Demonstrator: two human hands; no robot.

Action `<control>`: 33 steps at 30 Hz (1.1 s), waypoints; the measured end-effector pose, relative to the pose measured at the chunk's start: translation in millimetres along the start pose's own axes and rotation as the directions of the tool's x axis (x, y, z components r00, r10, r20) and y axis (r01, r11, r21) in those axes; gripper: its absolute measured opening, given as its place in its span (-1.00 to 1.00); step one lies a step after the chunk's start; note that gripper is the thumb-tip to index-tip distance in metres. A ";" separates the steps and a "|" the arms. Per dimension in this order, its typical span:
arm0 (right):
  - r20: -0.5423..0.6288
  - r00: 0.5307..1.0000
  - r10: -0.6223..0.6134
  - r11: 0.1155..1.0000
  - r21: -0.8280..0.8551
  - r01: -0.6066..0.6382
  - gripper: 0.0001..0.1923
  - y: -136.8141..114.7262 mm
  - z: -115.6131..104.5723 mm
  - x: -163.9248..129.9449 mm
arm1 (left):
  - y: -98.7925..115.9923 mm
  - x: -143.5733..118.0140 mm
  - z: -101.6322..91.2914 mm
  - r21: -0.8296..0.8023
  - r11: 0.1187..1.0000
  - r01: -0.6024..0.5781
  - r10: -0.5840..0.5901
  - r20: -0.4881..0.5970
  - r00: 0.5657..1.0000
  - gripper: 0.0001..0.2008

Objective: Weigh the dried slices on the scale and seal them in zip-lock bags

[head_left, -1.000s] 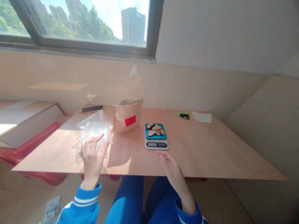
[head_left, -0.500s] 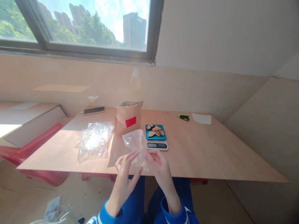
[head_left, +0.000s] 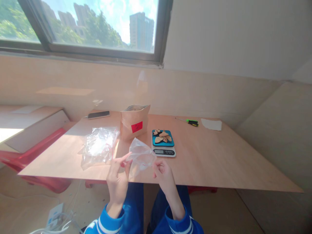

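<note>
A clear plastic zip bag [head_left: 141, 154] is stretched between my two hands above the table's near edge. My left hand [head_left: 118, 174] pinches its left side between thumb and fingers. At the right side, my right hand [head_left: 162, 172] has its fingers curled closed on the bag's edge. Just beyond stands a kitchen scale [head_left: 163, 151] with a blue top, and several dried brown-and-pale slices [head_left: 163, 136] lie on it. Behind the bag, an upright kraft paper pouch [head_left: 134, 122] with a red label has its top open.
Several clear plastic bags [head_left: 98, 148] lie in a shiny pile on the left of the table [head_left: 207, 159]. A phone [head_left: 98, 114] rests at the back left. Screwdrivers [head_left: 191, 122] and a torn white paper [head_left: 211, 124] are at the back right.
My left hand has moved left and my hands are farther apart. The bag, bunched up before, is now spread between them.
</note>
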State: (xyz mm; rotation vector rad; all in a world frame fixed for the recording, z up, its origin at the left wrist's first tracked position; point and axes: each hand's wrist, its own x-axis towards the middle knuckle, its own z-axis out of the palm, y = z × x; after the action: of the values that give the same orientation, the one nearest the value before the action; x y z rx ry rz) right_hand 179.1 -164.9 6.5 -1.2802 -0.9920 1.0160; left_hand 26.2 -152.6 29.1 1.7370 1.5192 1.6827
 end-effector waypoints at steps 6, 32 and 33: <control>0.085 0.944 -0.320 0.866 -0.378 0.327 -0.65 -14.5 -47.0 60.2 | 1.7 31.8 4.0 0.076 0.984 -0.160 0.161 -0.009 0.987 -0.76; 0.074 0.923 -0.378 0.819 -0.439 0.371 -0.44 6.0 -102.1 167.8 | -6.7 10.5 59.8 -0.198 0.903 0.382 -0.352 0.173 0.920 -0.63; 0.054 0.928 -0.368 0.845 -0.397 0.358 -0.41 6.5 -102.0 168.8 | -7.2 10.6 60.7 -0.205 0.899 0.387 -0.356 0.171 0.919 -0.63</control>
State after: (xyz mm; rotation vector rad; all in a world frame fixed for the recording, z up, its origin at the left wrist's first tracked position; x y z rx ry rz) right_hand 321.6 -28.8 -1.9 -1.3576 -1.4137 0.5126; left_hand 72.1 -114.4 12.3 1.3074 1.4181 1.4545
